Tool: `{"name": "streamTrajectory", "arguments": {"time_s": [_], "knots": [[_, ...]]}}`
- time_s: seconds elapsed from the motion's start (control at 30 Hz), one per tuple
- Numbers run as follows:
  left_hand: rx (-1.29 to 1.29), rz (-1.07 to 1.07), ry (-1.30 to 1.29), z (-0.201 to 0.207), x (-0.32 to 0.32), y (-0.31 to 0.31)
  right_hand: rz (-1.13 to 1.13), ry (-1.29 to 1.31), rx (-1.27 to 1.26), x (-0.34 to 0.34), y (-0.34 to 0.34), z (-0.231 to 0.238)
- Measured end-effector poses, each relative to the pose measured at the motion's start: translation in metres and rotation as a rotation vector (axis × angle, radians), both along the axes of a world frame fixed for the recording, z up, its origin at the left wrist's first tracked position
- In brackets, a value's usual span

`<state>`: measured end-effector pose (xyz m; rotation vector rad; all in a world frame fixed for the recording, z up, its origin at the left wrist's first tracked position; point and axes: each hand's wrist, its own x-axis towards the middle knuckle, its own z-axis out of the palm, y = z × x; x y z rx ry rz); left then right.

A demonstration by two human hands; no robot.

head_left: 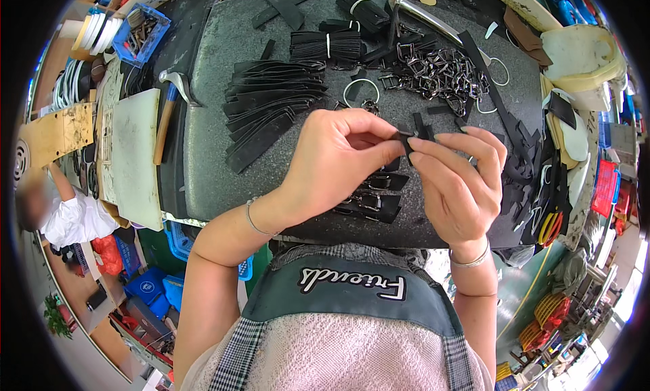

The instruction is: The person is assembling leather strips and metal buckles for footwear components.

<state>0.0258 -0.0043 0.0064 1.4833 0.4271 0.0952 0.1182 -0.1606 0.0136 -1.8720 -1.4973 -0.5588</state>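
Note:
Over the dark work surface, my left hand (332,157) and my right hand (464,181) meet fingertip to fingertip. Between them they pinch a short black strip (405,140), partly covered by the fingers. To the left of my left hand lies a fanned row of black strips (271,106). Below the pinched strip, several strips with metal buckles (371,203) rest near the table's front edge. A heap of loose metal buckles (440,76) lies just beyond my right hand.
Bundled black strips (328,46) lie at the back. A hammer (169,110) sits at the left, near a blue basket of tools (141,35). Scissors with orange handles (550,227) are at the right edge. Another person (74,215) is at the far left.

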Motion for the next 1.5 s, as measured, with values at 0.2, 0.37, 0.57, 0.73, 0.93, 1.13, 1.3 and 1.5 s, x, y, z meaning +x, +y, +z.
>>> {"name": "streamTrajectory", "arguments": {"time_s": [0.2,0.37,0.57,0.73,0.93,1.13,1.3,1.5], "knots": [[-0.065,0.03,-0.154,-0.009,-0.002,-0.006,-0.166,0.741,0.243,-0.009,0.013,-0.016],[-0.106,0.033,-0.139,-0.007,-0.006,-0.008,0.066,1.655,0.343,-0.019,0.009,-0.019],[0.156,0.09,-0.235,-0.006,-0.021,-0.005,0.092,1.571,0.411,-0.021,0.011,-0.015],[1.186,0.352,-0.066,-0.036,-0.062,0.045,0.148,1.388,0.292,-0.013,0.001,-0.017],[1.182,0.385,-0.033,-0.056,-0.07,0.052,0.153,1.61,0.247,-0.022,0.005,-0.014],[1.166,0.336,-0.051,-0.061,-0.073,0.063,0.122,1.607,0.207,-0.023,0.001,-0.016],[1.2,0.329,-0.112,-0.041,-0.07,0.06,0.091,1.611,0.188,-0.025,-0.001,-0.014],[0.265,0.431,-0.248,0.025,-0.064,0.019,0.124,1.485,0.083,-0.038,0.004,0.004]]}}
